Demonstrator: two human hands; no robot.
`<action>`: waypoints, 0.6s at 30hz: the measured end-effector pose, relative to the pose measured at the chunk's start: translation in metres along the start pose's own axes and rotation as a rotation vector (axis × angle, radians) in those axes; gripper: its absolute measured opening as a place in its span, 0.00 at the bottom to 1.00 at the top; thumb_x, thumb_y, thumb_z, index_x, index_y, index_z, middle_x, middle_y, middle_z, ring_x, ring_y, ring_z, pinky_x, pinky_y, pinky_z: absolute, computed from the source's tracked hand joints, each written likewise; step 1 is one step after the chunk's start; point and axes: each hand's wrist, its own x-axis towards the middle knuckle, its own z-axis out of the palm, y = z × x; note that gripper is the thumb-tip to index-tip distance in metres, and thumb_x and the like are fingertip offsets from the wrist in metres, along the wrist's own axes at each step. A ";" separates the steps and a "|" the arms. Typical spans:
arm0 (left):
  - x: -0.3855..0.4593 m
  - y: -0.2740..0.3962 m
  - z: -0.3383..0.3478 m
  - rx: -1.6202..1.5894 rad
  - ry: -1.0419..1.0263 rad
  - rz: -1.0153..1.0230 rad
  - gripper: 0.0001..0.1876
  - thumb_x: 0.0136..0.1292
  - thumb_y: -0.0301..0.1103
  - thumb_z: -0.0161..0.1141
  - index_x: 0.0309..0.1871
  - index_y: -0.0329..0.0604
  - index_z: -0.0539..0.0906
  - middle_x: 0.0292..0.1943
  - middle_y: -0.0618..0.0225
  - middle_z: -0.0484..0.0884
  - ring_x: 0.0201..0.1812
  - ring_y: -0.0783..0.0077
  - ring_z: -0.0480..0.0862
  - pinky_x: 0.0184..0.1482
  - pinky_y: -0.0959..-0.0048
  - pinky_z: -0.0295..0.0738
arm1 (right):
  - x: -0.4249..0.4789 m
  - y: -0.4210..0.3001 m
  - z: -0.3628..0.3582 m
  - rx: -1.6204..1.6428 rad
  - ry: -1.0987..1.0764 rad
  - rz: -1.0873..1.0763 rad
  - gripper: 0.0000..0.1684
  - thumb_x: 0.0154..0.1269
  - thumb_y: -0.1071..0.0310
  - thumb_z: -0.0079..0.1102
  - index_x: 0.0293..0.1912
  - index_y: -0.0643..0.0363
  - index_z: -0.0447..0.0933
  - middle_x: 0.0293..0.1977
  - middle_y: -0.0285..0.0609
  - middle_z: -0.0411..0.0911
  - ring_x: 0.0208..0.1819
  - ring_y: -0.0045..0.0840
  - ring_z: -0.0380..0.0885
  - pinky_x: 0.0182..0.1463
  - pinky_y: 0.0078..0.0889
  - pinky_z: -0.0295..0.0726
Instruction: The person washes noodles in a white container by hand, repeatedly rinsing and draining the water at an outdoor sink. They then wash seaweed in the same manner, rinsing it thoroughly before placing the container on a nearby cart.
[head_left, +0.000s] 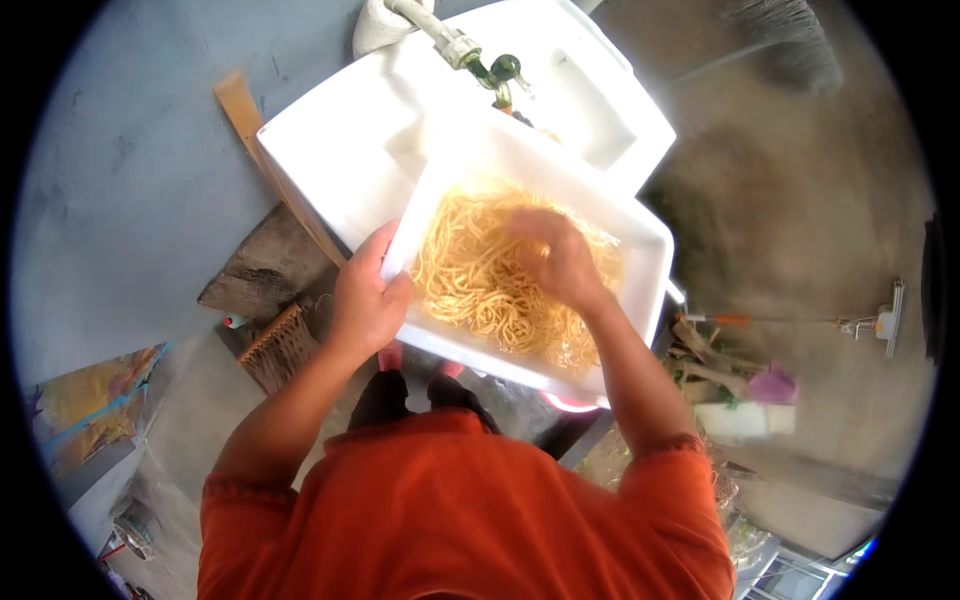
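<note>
A white rectangular tub rests tilted over the near part of a white sink. Pale yellow noodle-like strands lie in it, apparently in water. My left hand grips the tub's left rim, thumb over the edge and fingers along the outer side. Inside the tub, my right hand is among the strands on the right. Its fingers are blurred and partly hidden, so whether they close on any strands is unclear. Beyond the tub's far rim a tap stands on a pale pipe.
A wooden plank leans against the sink's left side, near a dark wooden slab and a woven basket-like item. To the right are a squeegee mop and a purple object. Part of a pink basin shows below the tub.
</note>
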 end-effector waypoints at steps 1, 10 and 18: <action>0.001 0.001 0.001 -0.010 -0.008 0.000 0.26 0.51 0.20 0.49 0.57 0.34 0.72 0.45 0.52 0.80 0.46 0.63 0.81 0.50 0.71 0.73 | 0.006 0.002 -0.005 0.029 0.106 0.099 0.28 0.56 0.56 0.62 0.56 0.53 0.74 0.59 0.53 0.68 0.58 0.44 0.71 0.62 0.45 0.68; 0.000 0.001 0.001 -0.048 -0.007 0.006 0.25 0.51 0.19 0.48 0.57 0.34 0.72 0.45 0.52 0.80 0.46 0.64 0.81 0.50 0.72 0.72 | 0.017 -0.031 -0.012 -0.544 -0.421 0.120 0.33 0.63 0.52 0.52 0.67 0.38 0.58 0.71 0.45 0.48 0.73 0.43 0.40 0.70 0.66 0.35; 0.000 -0.004 0.002 -0.045 -0.002 0.013 0.25 0.51 0.19 0.48 0.57 0.34 0.72 0.46 0.53 0.80 0.47 0.66 0.80 0.50 0.72 0.72 | -0.050 -0.014 0.008 -0.422 -0.267 -0.103 0.34 0.64 0.47 0.52 0.68 0.35 0.56 0.70 0.41 0.49 0.73 0.35 0.44 0.71 0.63 0.39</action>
